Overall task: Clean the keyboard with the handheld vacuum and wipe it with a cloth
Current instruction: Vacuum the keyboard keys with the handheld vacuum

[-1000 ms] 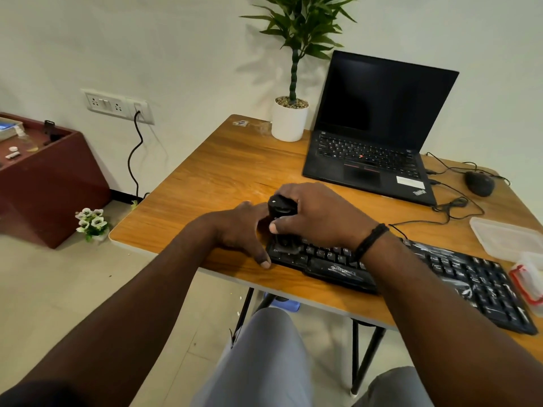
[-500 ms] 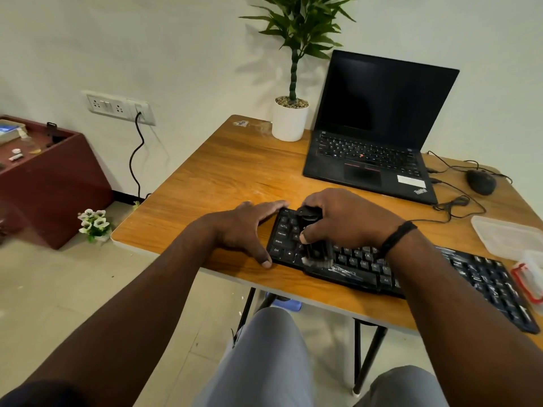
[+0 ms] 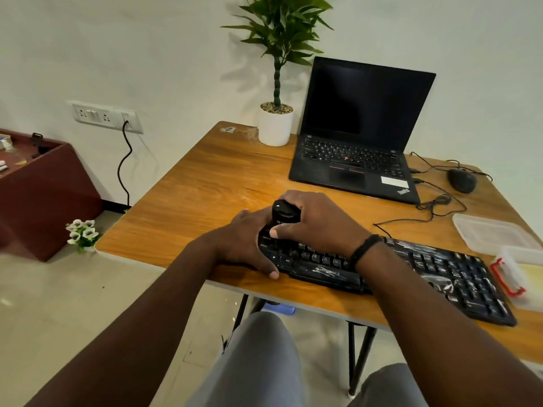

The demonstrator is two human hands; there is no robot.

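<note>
Desk [image 3: 205, 183] of orange wood is filling the middle of the view, carrying an open laptop [image 3: 361, 136] at one o'clock and the black keyboard [image 3: 440, 268] lying across from centre toward four o'clock. Gripping the dark handheld vacuum [image 3: 283, 214], the right hand [image 3: 320, 223] is curling its fingers and thumb round it and standing it upright on the keyboard's left end, at centre. Just at nine o'clock of it, the left hand [image 3: 244, 245] is resting with fingers relaxed against that left end, thumb touching the near corner.
</note>
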